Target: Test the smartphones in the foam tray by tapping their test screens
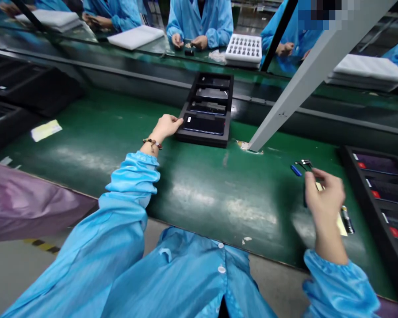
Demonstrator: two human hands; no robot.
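Observation:
A black foam tray (202, 139) with several compartments lies on the green bench, and dark phones rest in it. My left hand (166, 126) has its fingers closed at the tray's front left edge, close to the nearest phone (204, 125). My right hand (327, 192) is over the right part of the bench, blurred, with its fingers pinched together. A thin dark thing (305, 192) shows beside its fingertips; its kind is unclear. Just beyond that hand lie a blue pen-like piece (296, 170) and small black items (305, 163). A marker pen (348, 220) lies to its right, partly over yellow paper (341, 226).
Another black tray (368, 198) with phones stands at the right edge. A grey slanted post (285, 106) rises from the bench. Black trays (29, 99) and a paper slip (46, 130) lie left. Co-workers in blue sit opposite, near a white tray (243, 49).

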